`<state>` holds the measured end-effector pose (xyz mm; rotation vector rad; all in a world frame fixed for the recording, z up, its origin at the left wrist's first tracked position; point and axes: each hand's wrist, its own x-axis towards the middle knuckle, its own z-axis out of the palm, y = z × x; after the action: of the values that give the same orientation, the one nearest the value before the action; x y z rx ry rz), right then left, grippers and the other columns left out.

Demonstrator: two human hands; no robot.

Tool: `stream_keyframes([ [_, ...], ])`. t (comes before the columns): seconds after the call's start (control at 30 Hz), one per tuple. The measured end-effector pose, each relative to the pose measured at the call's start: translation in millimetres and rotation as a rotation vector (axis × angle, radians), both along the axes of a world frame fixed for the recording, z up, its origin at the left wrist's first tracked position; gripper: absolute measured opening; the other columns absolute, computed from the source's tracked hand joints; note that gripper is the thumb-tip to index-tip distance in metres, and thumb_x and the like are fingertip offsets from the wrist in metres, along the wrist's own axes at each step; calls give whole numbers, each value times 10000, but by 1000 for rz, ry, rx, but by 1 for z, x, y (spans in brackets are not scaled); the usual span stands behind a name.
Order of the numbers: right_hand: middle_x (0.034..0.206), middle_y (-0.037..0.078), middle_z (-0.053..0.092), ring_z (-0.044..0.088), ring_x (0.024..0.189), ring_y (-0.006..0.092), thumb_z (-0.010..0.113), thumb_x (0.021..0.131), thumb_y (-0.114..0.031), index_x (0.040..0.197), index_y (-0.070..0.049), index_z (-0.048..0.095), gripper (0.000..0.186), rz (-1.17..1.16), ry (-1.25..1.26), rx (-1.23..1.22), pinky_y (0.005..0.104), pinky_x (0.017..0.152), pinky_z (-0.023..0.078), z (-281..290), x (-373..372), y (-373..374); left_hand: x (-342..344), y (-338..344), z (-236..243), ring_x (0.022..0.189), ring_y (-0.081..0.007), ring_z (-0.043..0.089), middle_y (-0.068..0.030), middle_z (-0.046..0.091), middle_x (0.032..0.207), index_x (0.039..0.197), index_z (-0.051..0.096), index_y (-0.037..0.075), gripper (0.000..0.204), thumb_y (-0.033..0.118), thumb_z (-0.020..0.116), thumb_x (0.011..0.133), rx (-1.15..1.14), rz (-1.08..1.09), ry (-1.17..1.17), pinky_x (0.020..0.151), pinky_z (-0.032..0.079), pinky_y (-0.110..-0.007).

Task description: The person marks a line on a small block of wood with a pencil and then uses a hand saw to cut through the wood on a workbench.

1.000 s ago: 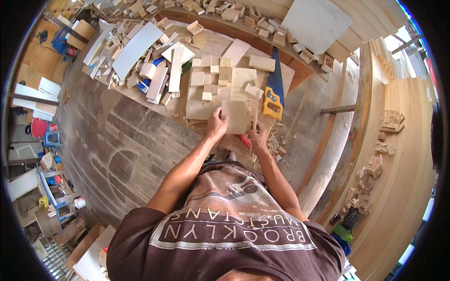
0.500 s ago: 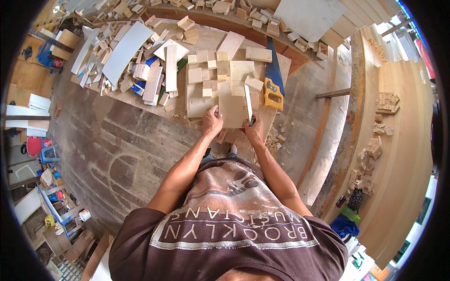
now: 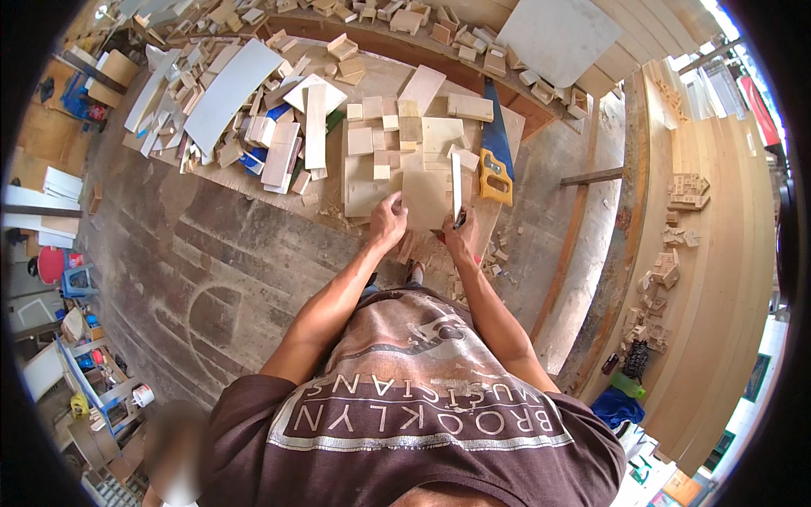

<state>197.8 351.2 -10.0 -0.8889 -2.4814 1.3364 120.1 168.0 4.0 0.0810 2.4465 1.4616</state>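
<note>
My left hand (image 3: 388,221) grips the left edge of a square pale board (image 3: 427,201). My right hand (image 3: 459,233) is at that board's right side, closed on a narrow white strip (image 3: 456,186) that lies along the edge; a small dark item at my fingers cannot be made out. Small wooden blocks (image 3: 382,172) rest on larger boards just beyond. A blue-bladed handsaw with a yellow handle (image 3: 496,176) lies to the right, and something red shows partly hidden under my right hand.
Piled offcuts and a white panel (image 3: 232,93) cover the worktable (image 3: 169,162)'s left part. A far shelf holds small boxes (image 3: 409,20); long boards (image 3: 718,253) with small pieces run along the right. Cluttered tools and stools are at left; a blurred person (image 3: 173,452) is at lower left.
The square board and both hands have shifted slightly; the strip at my right hand now points more straight away from me. A blurred person has appeared at lower left.
</note>
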Motion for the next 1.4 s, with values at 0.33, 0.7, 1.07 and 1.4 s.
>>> stream_keyframes([
  [0.33,1076,248,683,664,1020,418,717,852,-125,1206,-24,594,388,-52,13,43,466,884,521,-9,-21,6,-8,5,5,1022,-285,711,-205,718,1178,1341,603,-33,467,77,689,895,40,-19,27,915,562,-399],
  [0.7,843,171,646,636,747,292,703,838,-128,1128,-29,612,320,-41,83,95,415,703,504,-13,-23,9,-8,6,5,914,-231,696,-157,734,1069,1363,597,-28,484,105,685,906,91,-8,32,857,558,-383],
  [1.07,860,174,649,638,774,300,696,838,-132,1123,-19,616,317,-26,87,71,421,726,506,-4,-22,8,-8,6,1,909,-229,703,-167,740,1072,1365,596,-34,494,134,689,909,70,1,16,849,563,-374],
  [1.4,975,214,681,675,905,386,692,820,-105,1165,-46,609,360,40,11,10,470,805,525,-4,-3,0,10,-5,3,875,-267,713,-178,735,988,1322,623,-29,473,130,709,885,29,33,-68,848,561,-406],
])
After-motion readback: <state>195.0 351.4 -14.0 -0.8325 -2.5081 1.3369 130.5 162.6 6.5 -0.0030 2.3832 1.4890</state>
